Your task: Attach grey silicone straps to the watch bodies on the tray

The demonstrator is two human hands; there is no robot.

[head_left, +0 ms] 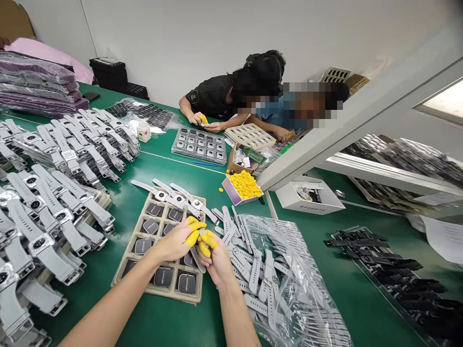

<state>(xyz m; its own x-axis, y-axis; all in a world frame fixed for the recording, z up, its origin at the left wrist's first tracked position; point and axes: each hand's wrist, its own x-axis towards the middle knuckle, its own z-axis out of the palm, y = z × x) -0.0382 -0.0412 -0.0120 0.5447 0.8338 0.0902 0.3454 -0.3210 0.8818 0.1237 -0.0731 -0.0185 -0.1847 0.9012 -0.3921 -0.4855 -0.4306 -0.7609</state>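
apparently for fine control, the left hand (181, 239) and right hand (218, 260) meet over a pulp tray (174, 283), fingertips together, pinching a grey watch strap (197, 260) they partly hide. yellow finger cots (196, 225) probably keep smudges off. loose straps (255, 273) spill from a clear bag (294, 279) beside the right forearm, presumably for easy reach; three strapped watches (180, 199) lie across the tray's far end, likely kept separate there.

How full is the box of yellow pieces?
Full: the yellow pieces are heaped up to the rim of the box, hiding its bottom.
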